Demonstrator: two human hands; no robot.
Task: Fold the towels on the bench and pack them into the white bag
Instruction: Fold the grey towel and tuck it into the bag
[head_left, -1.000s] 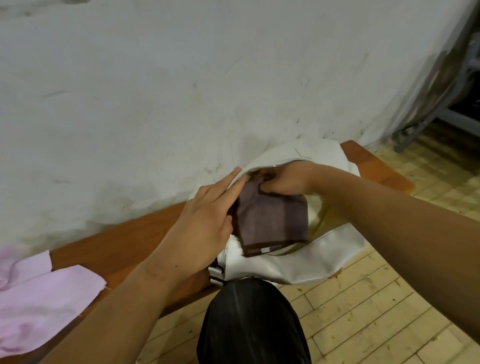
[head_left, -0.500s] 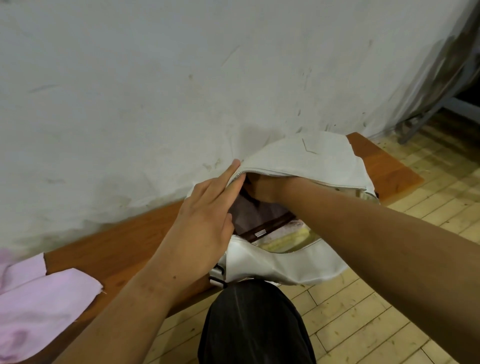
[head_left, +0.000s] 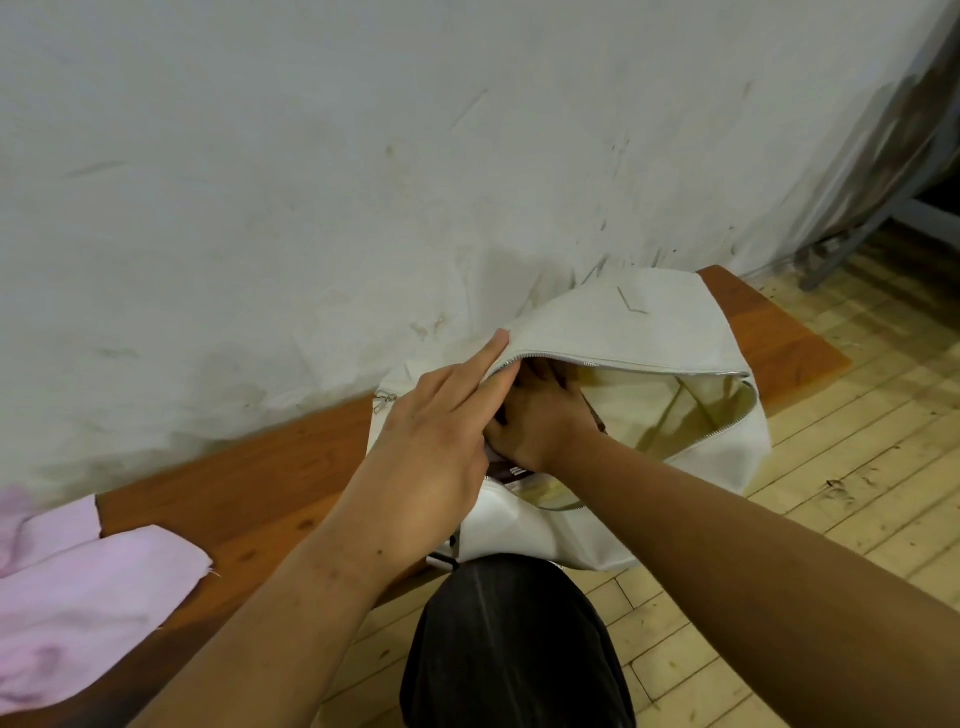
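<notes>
- Pale pink fabric towels (head_left: 88, 597): laid flat and overlapping at the far left end of the desk, partly cut off by the frame edge.
- Orange-brown wooden desk (head_left: 249, 483): set along a scuffed white plaster wall (head_left: 363, 156).
- Left hand (head_left: 436, 441): held over the left end of the bag. Its fingers (head_left: 483, 364) are kept straight and pressed together, with the foremost tip laid against the upper flap beside the zip.
- Dark brown folded towel (head_left: 504, 466): lodged inside the bag's left end. Only a narrow strip with a small label is seen under the right wrist.
- Right hand (head_left: 540, 423): put through the unzipped mouth and laid on the brown towel. Its fingertips are hidden under the flap, so it cannot be told whether they are spread or pinching.
- White leather-like zip bag (head_left: 649, 322): rested on the right part of the desk, with the mouth gaping and a pale yellow lining shown.
- Black-clothed knee (head_left: 514, 649): seen below the bag.
- Pale wooden plank floor (head_left: 841, 493): seen at the right.
- Grey metal frame (head_left: 852, 244): stood by the wall at the far right.
</notes>
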